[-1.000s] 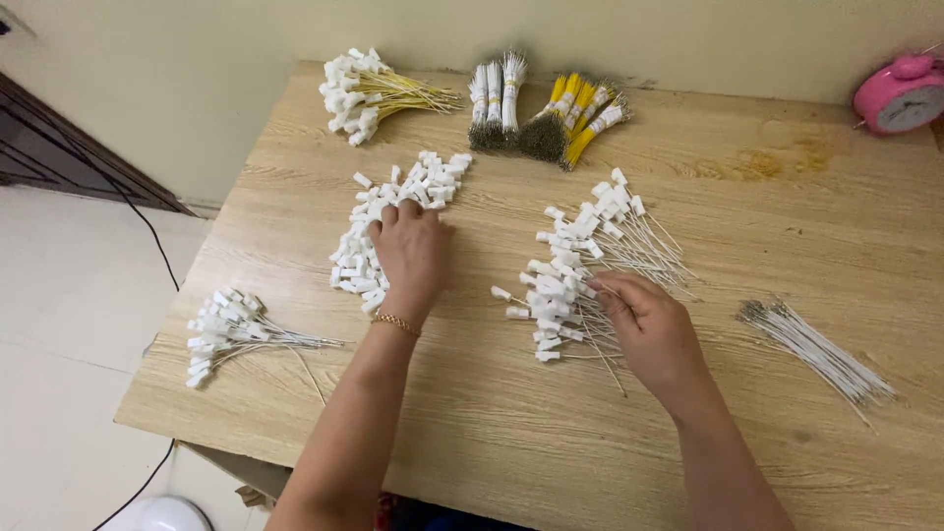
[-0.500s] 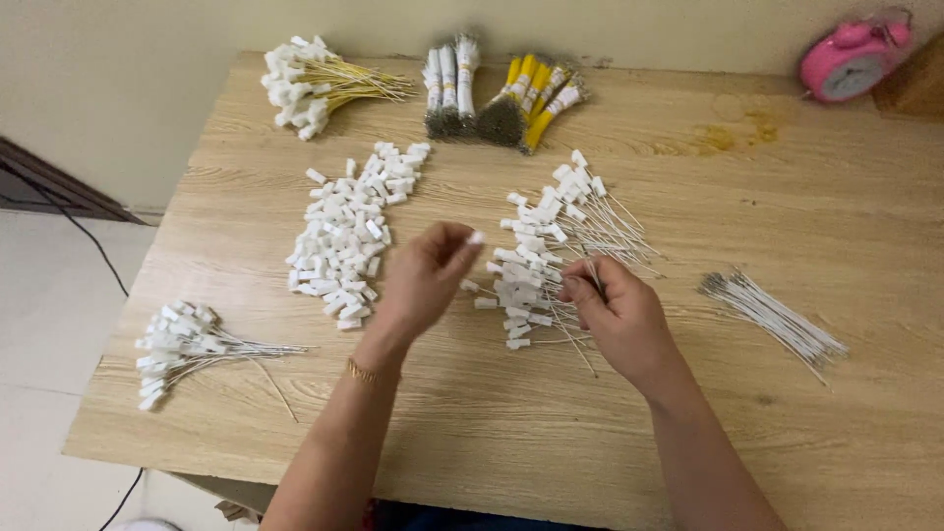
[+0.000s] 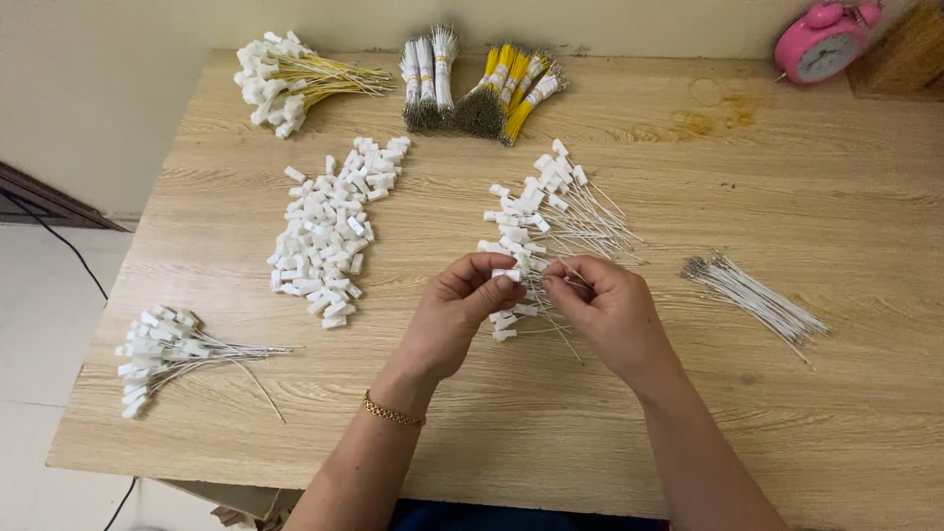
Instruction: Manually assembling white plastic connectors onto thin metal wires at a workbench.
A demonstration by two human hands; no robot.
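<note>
Pale wood-grain table point(image 3: 787, 197) fills most of the frame, with a cream wall along the top edge and a light floor at the left. At the centre, the left hand point(image 3: 457, 315) pinches a small white plastic connector point(image 3: 507, 275) between thumb and fingertips, fingers closed on it. The connector is a short, blocky white piece, held just above the tabletop and just left of the right hand point(image 3: 610, 310). The right hand's fingers are drawn together on a thin white wire point(image 3: 570, 278) whose end points toward the connector; whether wire and connector touch cannot be told. Both hands hover over the lower end of a heap of wires with white connectors point(image 3: 546, 211). A pile of loose white connectors point(image 3: 329, 231) lies to the left, a bundle of bare white wires point(image 3: 757, 300) to the right, and a smaller finished bundle point(image 3: 162, 354) sits at the lower left. Yellow wire bundles point(image 3: 295, 79) lie at the top, and a pink alarm clock point(image 3: 821, 44) stands upper right.
</note>
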